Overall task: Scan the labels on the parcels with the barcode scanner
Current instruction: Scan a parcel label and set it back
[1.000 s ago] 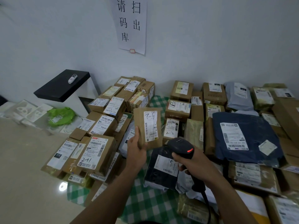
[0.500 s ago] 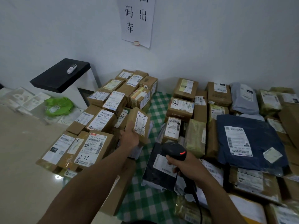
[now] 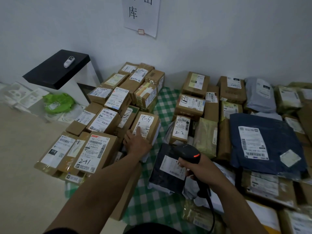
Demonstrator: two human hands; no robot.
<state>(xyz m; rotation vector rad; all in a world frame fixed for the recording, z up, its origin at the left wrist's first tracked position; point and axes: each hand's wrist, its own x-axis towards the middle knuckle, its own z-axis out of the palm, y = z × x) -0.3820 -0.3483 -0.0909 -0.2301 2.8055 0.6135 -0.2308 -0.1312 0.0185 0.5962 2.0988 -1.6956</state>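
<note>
My left hand (image 3: pixel 137 144) holds the near end of a small brown parcel (image 3: pixel 146 121), thumb on its white label, which has handwritten numbers. The parcel lies flat on the pile of cardboard boxes (image 3: pixel 101 122) at the left. My right hand (image 3: pixel 202 169) grips the black barcode scanner (image 3: pixel 185 151) by its handle. A red light glows on the scanner's head, which points left and away from me above a black mailer bag (image 3: pixel 160 173). The scanner's cable runs down towards me.
Labelled boxes and bags cover the green checked tablecloth (image 3: pixel 164 102), among them a large dark blue bag (image 3: pixel 273 132) at the right. A black-topped stand (image 3: pixel 55 71) with a white remote (image 3: pixel 68 61) and a green bag (image 3: pixel 58 102) are at the left. A paper sign (image 3: pixel 141 16) hangs on the wall.
My left hand has carried the small parcel from upright in front of the scanner down and left onto the box pile. The scanner has barely moved.
</note>
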